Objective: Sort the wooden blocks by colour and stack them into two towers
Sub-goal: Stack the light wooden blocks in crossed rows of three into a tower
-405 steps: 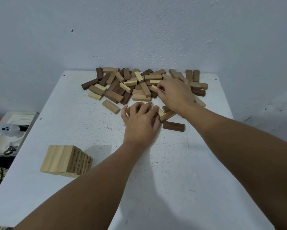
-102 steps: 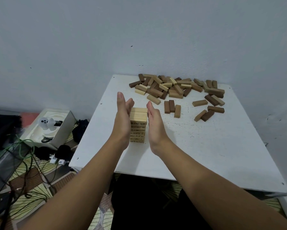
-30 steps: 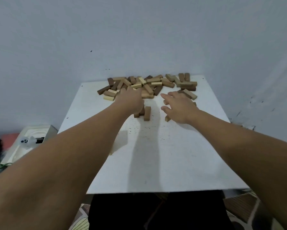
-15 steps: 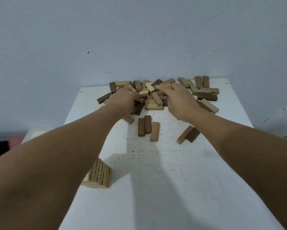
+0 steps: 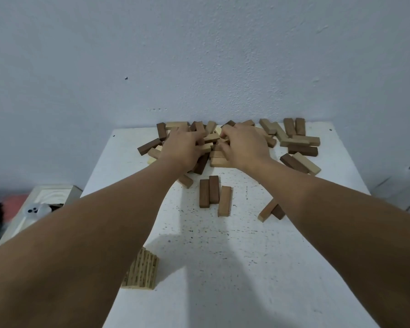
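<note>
— What do I have in front of me?

— I see both hands buried in the pile of blocks [image 5: 223, 143] at the far edge of the white surface [image 5: 234, 268], against the wall [image 5: 199, 55]. My left hand [image 5: 181, 147] lies knuckles-up on the left part of the heap, and my right hand [image 5: 244, 145] on its middle.

— And the fingers?

— On both hands they curl down into the blocks. I cannot tell whether either hand actually holds a piece; the fingertips are hidden among the wood.

— Where are the sorted pieces?

— The pale tower [image 5: 142, 272] stands near the left edge of the surface, close to me, partly hidden behind my left forearm. Between it and the heap, two dark blocks [image 5: 208, 192] lie side by side, touching, with a lighter brown block [image 5: 224, 201] just beside them on the right. Further right, a pale block [image 5: 266, 210] and a dark block [image 5: 278, 212] lie together, partly under my right forearm.

— Anything off the surface?

— To the left, lower down, I see a pale tray [image 5: 45, 197] holding a small white object with dark spots [image 5: 37, 210].
</note>
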A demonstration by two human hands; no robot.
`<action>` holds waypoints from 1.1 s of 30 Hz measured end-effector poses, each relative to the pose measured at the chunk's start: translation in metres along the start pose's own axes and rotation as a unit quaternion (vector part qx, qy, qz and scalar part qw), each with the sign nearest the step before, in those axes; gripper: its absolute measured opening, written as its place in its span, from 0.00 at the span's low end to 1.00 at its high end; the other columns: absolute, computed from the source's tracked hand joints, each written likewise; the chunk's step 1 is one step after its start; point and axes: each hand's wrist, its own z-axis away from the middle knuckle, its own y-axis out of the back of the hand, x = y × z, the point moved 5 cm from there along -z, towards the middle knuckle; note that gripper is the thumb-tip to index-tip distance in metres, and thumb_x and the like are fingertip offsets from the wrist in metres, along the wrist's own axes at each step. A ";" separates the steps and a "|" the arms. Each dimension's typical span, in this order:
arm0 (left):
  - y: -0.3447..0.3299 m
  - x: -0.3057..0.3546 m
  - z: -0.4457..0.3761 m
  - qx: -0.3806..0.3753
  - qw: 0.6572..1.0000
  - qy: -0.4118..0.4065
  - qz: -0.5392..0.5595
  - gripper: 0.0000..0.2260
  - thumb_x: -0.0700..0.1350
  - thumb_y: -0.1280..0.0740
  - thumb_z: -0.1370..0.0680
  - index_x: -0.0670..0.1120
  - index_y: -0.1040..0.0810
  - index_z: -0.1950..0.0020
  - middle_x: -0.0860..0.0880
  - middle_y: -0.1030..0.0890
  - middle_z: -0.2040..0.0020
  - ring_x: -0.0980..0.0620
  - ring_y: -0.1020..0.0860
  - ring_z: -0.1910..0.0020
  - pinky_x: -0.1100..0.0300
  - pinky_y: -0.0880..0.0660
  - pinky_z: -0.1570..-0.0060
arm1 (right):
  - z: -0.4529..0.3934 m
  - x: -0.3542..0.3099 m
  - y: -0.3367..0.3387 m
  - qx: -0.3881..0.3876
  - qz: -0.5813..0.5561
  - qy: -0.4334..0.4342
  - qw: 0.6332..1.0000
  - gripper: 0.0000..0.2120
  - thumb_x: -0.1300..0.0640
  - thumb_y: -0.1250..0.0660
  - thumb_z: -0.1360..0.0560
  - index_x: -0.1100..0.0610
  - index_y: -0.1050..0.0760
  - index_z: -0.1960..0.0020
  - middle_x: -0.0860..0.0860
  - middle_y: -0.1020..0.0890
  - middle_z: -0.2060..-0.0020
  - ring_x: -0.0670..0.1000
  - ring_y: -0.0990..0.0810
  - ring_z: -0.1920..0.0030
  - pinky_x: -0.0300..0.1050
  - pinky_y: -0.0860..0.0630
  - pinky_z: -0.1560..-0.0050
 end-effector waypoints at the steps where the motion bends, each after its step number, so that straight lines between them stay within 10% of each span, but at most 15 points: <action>1: 0.000 0.000 0.000 -0.001 1.000 0.000 0.010 0.10 0.50 0.27 0.21 0.50 0.17 0.40 0.45 0.24 0.46 0.41 0.27 0.38 0.43 0.25 0.42 | -0.001 0.000 0.000 0.011 -0.009 -0.006 1.000 0.05 0.50 0.35 0.19 0.51 0.23 0.47 0.50 0.21 0.54 0.55 0.22 0.50 0.51 0.26 0.55; 22: 0.006 0.079 0.116 0.052 0.977 0.105 0.177 0.11 0.53 0.27 0.21 0.48 0.23 0.49 0.53 0.21 0.56 0.49 0.22 0.53 0.51 0.23 0.53 | 0.156 0.019 0.043 0.157 -0.157 -0.138 0.965 0.17 0.49 0.30 0.21 0.47 0.28 0.34 0.42 0.18 0.50 0.52 0.20 0.47 0.60 0.23 0.44; 33: -0.032 0.100 0.244 0.016 0.959 0.088 0.269 0.14 0.56 0.28 0.20 0.48 0.25 0.46 0.53 0.19 0.55 0.54 0.21 0.56 0.60 0.29 0.62 | 0.291 0.013 0.024 0.094 -0.179 -0.130 0.971 0.19 0.46 0.30 0.23 0.47 0.27 0.34 0.42 0.18 0.51 0.51 0.21 0.48 0.57 0.24 0.43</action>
